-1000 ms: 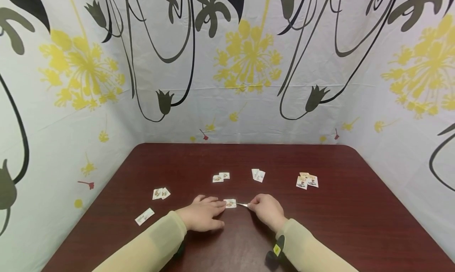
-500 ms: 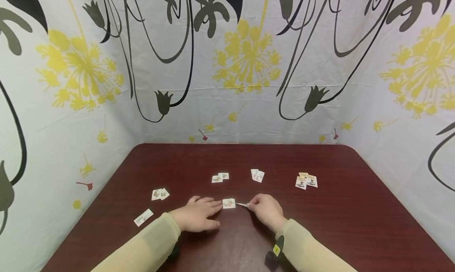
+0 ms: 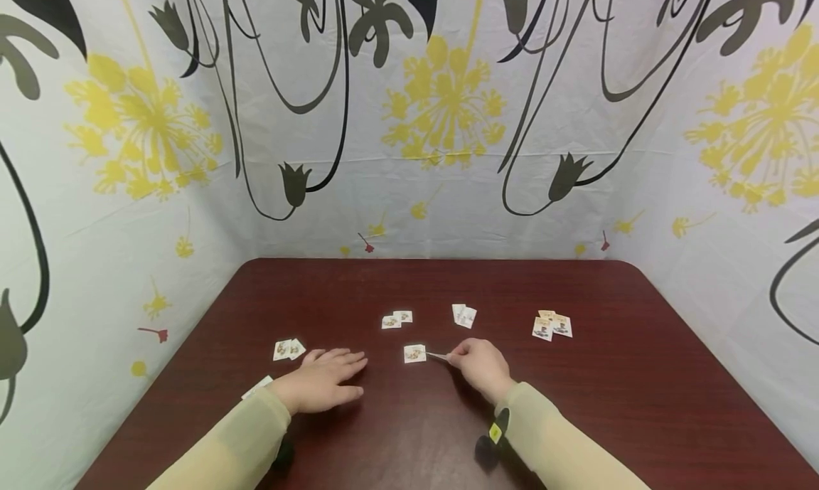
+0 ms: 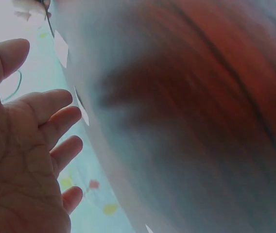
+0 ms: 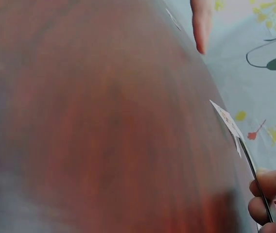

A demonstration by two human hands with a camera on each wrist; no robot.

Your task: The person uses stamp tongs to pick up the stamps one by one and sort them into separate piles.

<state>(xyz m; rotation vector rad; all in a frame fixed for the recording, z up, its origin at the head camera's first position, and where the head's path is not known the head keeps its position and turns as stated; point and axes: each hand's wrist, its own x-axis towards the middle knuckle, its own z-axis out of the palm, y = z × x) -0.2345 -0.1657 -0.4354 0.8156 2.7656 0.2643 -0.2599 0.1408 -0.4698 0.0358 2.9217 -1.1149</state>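
Between thumb and fingers my right hand [image 3: 481,368] pinches slim metal tweezers [image 5: 254,174]. The tips hold the right edge of a small white picture card [image 3: 414,353], which looks tilted and raised off the table in the right wrist view. A second white piece shows under that card's edge; whether it is joined on cannot be told. To the left, my left hand [image 3: 323,377] is spread palm down with nothing in it, apart from the card. Its straight fingers [image 4: 55,104] show in the left wrist view. A white strip [image 3: 257,387] is partly covered by the left wrist.
On the dark red table [image 3: 608,419] lie small groups of picture cards: a left pair [image 3: 289,349], a middle pair [image 3: 397,319], another pair [image 3: 463,316], and an orange-tinted group [image 3: 552,325] at right. A patterned cloth [image 3: 409,227] surrounds the table's back and sides.
My left hand has moved left, away from the card and partly over the white strip. The tweezers and card have shifted slightly up and away, with the right hand following.
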